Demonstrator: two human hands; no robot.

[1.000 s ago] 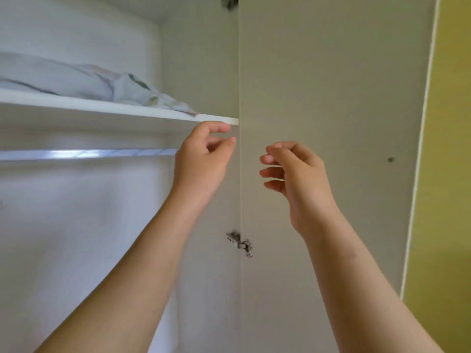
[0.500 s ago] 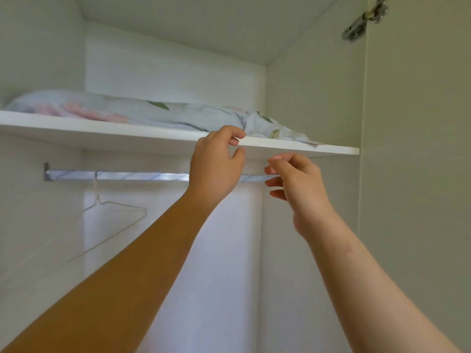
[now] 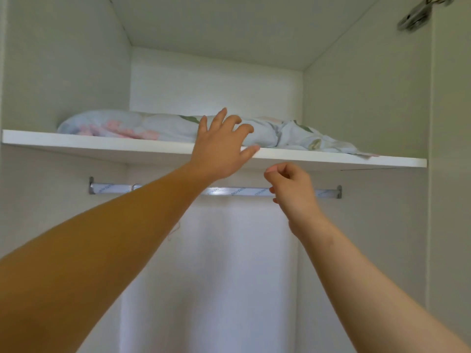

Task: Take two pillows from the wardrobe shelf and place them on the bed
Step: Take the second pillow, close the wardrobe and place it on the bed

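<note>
A pale blue pillow (image 3: pixel 132 126) with pink and green flower print lies flat along the white wardrobe shelf (image 3: pixel 102 145); whether a second pillow lies with it I cannot tell. My left hand (image 3: pixel 221 146) is raised in front of the shelf edge at the pillow's middle, fingers spread, holding nothing. My right hand (image 3: pixel 290 189) hangs just below the shelf edge, fingers loosely curled and empty, apart from the pillow.
A metal hanging rail (image 3: pixel 242 192) runs under the shelf. The wardrobe's side walls close in on both sides, and the open door with a hinge (image 3: pixel 418 14) stands at the right. A thin wire hanger (image 3: pixel 173 229) peeks from behind my left forearm.
My left hand rose from the shelf edge and spread its fingers in front of the pillow. The right hand dropped slightly below the shelf. The view swung left into the wardrobe.
</note>
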